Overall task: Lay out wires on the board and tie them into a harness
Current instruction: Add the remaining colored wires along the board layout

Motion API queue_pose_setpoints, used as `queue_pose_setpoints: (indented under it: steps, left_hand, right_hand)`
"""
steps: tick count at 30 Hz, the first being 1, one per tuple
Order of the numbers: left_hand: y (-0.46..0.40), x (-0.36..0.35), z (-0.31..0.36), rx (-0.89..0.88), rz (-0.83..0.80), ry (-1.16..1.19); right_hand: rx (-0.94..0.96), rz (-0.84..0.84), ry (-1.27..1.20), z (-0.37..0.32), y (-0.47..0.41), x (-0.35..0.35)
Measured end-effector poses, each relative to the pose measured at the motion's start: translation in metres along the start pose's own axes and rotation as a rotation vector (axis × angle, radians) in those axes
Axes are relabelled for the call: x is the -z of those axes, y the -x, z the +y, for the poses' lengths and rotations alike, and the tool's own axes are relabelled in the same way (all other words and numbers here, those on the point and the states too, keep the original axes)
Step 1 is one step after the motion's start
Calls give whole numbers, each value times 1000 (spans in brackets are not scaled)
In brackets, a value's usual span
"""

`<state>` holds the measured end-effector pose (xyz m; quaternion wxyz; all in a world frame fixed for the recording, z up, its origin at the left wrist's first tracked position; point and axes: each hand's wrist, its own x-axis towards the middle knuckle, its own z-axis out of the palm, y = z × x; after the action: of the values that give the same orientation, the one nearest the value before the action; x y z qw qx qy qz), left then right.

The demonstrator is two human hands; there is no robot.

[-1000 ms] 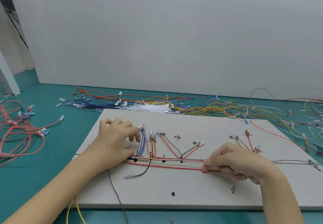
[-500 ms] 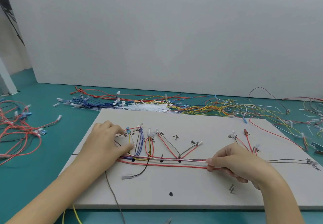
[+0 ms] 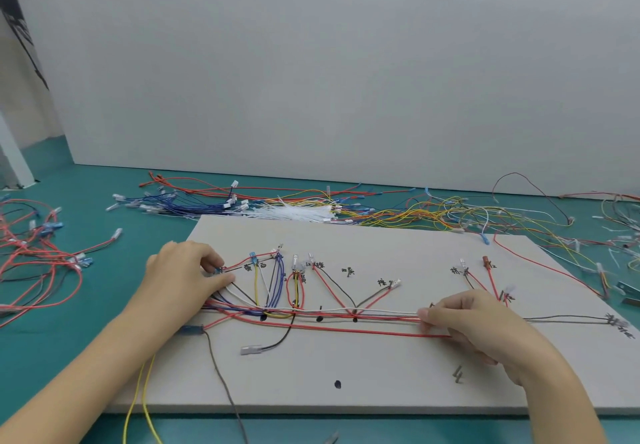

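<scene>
Two bare hands work over a pale grey board (image 3: 381, 374) that lies flat on a teal table (image 3: 69, 339). The left hand (image 3: 180, 277) rests at the board's left edge, its thumb and fingers curled to pinch a small blue terminal (image 3: 218, 270) at the end of a red wire. The right hand (image 3: 474, 326) sits further right, fingertips pinched round the trunk bundle (image 3: 346, 317) of red, white and dark wires that runs straight across the board between the two hands. From this trunk, branches rise toward handwritten black labels: blue loops (image 3: 277, 281), a yellow wire (image 3: 256, 284), a red-and-yellow loop (image 3: 296, 287) and a red and black V (image 3: 353, 300). A long red wire (image 3: 346, 329) lies just below the trunk, and a black lead with a clear connector (image 3: 251, 350) trails toward the near edge. Two yellow wires (image 3: 138, 402) hang off the front left corner. Behind the board, a heap of loose wires (image 3: 398, 211) and a bunch of white cable ties (image 3: 298, 211) are spread along the base of a white wall panel (image 3: 346, 80); more red wires (image 3: 34, 256) lie tangled far left.
</scene>
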<state>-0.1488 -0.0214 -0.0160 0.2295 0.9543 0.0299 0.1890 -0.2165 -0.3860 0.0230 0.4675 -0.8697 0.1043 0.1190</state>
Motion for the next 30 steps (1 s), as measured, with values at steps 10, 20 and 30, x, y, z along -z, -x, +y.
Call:
queue_pose_setpoints:
  steps: [10,20,30]
  left_hand:
    - [0,5,6,17,-72,-56]
    - [33,-4,60,-481,-179,180]
    - [46,-36,121,-696,-319,118]
  right_hand:
    - [-18,6,-79,14,-2,2]
    - [-74,31,-27,9,-2,-3]
    - [-68,124,23,8,-6,-10]
